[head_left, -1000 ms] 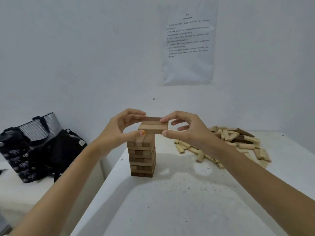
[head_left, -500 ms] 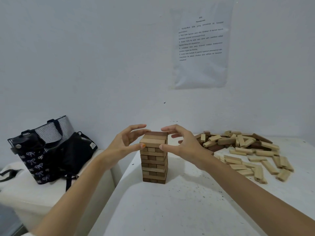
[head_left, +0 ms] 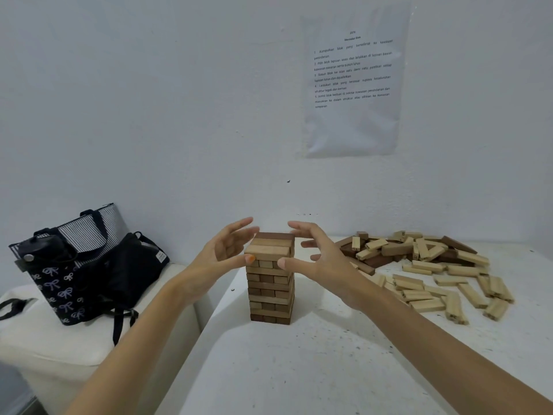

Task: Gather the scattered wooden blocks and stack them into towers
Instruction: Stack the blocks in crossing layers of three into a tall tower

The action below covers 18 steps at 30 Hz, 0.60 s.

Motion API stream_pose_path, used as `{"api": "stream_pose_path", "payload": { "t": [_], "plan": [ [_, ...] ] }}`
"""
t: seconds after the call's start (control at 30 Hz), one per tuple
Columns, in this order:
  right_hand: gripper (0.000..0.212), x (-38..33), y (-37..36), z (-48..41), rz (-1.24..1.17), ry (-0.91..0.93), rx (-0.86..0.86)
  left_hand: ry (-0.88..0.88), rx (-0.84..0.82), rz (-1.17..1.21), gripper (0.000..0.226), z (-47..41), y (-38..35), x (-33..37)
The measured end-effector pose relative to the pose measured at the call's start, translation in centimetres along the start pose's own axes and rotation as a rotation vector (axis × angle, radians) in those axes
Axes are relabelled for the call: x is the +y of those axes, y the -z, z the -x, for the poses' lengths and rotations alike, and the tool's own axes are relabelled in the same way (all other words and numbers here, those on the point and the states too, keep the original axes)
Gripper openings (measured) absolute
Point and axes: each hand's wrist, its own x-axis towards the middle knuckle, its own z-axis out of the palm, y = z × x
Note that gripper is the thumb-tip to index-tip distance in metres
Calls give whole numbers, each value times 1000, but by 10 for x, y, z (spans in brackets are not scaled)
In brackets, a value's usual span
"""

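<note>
A tower of wooden blocks (head_left: 270,286), several layers high in light and dark wood, stands upright near the left edge of the white table (head_left: 299,369). My left hand (head_left: 223,251) flanks its top layer on the left, fingers spread, thumb tip touching the top front block. On the right side my right hand (head_left: 317,254) hovers with relaxed fingers, its thumb close to the second layer. Neither hand holds a block. A scattered pile of loose blocks (head_left: 431,271) lies on the table to the right.
A dark bag with bow prints (head_left: 86,265) sits on a lower white surface at the left, beyond the table's edge. A printed sheet (head_left: 353,82) hangs on the white wall behind. The tower stands close to the table's left edge.
Both hands set the top layer of blocks down onto the tower, then let go and spread their fingers. The view has tilted, bringing the loose pile more into sight.
</note>
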Motion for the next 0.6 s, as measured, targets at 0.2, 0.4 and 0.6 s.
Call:
{"api": "stream_pose_path", "payload": {
  "t": [0.2,0.4,0.6],
  "plan": [
    [57,-6,-20,15,-262,-126,79,117,245,347,60,9,-18,5],
    [61,-13,-55,13,-392,-229,157,268,389,343,70,14,-50,15],
    [66,-14,-67,7,-381,-234,179,263,374,412,69,15,-65,23]
  ]
}}
